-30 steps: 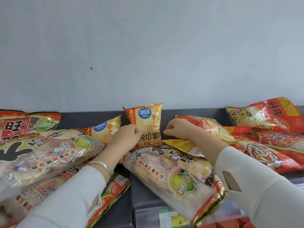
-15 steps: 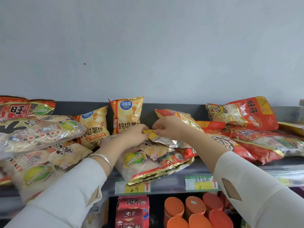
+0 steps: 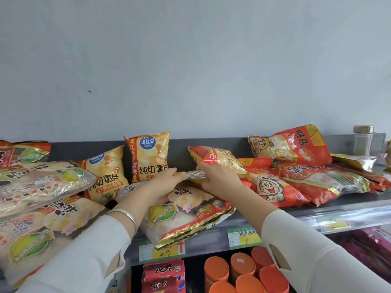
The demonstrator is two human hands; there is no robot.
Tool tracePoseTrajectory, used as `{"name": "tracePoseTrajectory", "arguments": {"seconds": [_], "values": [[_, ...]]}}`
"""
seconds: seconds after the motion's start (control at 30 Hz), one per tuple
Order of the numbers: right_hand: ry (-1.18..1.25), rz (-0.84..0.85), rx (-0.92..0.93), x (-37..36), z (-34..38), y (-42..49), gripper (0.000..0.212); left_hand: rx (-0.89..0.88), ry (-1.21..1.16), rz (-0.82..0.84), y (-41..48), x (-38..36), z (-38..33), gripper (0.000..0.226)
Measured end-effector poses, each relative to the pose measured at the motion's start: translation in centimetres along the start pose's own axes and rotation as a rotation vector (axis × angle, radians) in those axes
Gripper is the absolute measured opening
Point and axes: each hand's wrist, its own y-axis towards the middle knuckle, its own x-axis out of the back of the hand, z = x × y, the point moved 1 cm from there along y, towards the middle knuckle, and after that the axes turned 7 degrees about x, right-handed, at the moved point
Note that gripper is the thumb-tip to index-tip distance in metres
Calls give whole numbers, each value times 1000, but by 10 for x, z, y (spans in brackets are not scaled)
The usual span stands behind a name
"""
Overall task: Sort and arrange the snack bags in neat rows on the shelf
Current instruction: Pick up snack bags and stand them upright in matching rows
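Observation:
A yellow-and-red chip bag lies tilted on the top shelf, and both hands hold it. My left hand pinches its silvery crimped end. My right hand grips the bag's lower edge from the right. Behind them one matching chip bag stands upright against the back panel, and another leans to its left. Under my hands lies a large clear rice-cracker bag, hanging over the shelf's front edge.
More rice-cracker bags pile up at the left. Red snack bags lie stacked at the right, with a clear jar behind them. Price tags line the shelf front. Below stand orange canisters and red packets.
The view has tilted down and pulled back, showing the shelf front and the lower shelf. Both hands moved together onto the tilted chip bag and took hold of its end.

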Motion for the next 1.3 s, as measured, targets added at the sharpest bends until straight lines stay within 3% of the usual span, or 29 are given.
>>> {"name": "tracePoseTrajectory", "arguments": {"seconds": [0.13, 0.3, 0.47, 0.73, 0.93, 1.07, 1.2, 1.3], "values": [[170, -27, 31, 9, 10, -1, 39, 3, -87, 13, 7, 4, -2, 57], [316, -207, -192, 24, -8, -6, 32, -29, 21, 16, 12, 3, -13, 54], [274, -339, -367, 23, -44, -1, 30, -89, 89, 25, 15, -1, -31, 56], [508, -30, -604, 10, -96, 26, 51, 27, 16, 49, 48, -16, -60, 52], [755, 149, -618, -6, -113, 48, 51, 165, 0, 63, 58, -30, -68, 65], [1006, -16, -504, -13, -122, 53, 41, 63, -75, 68, 59, -33, -68, 51], [1428, -136, -463, -4, -128, 44, 65, -71, -277, -27, 50, -30, -80, 56], [1443, -239, -440, 10, -137, 36, 77, -111, -370, -35, 42, -38, -95, 59]]}}
